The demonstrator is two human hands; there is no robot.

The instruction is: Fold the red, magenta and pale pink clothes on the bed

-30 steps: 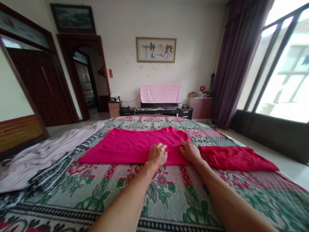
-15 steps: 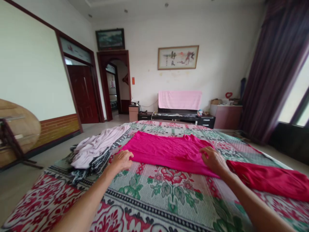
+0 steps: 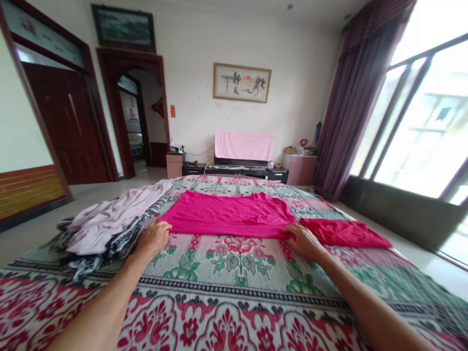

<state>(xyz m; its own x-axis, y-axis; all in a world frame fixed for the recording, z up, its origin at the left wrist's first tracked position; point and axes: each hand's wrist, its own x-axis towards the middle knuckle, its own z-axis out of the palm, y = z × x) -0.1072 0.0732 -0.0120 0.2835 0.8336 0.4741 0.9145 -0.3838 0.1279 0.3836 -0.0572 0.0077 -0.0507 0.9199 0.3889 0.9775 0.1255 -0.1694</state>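
A bright magenta cloth garment [image 3: 226, 214] lies spread in a wide, flat shape with a few wrinkles; I cannot tell its exact kind. My left hand [image 3: 155, 237] is closed on its near left corner. At the near right corner my right hand [image 3: 303, 240] grips the edge between thumb and fingers. Just right of that hand lies a folded red garment [image 3: 345, 233]. To the left, a heap of pale pink clothing [image 3: 109, 222] rests on black-and-white patterned fabric [image 3: 124, 239].
Everything lies on a bed-like surface with a flowered cover [image 3: 241, 292]. Beyond it stand a low black cabinet [image 3: 234, 171] and a screen draped with a pink towel [image 3: 243, 145]. A purple curtain [image 3: 347, 107] and windows are on the right, doorways on the left.
The view has turned to the right. My right hand has moved to the garment's near right corner, and its near edge now lies straighter. My left hand stays at the left corner.
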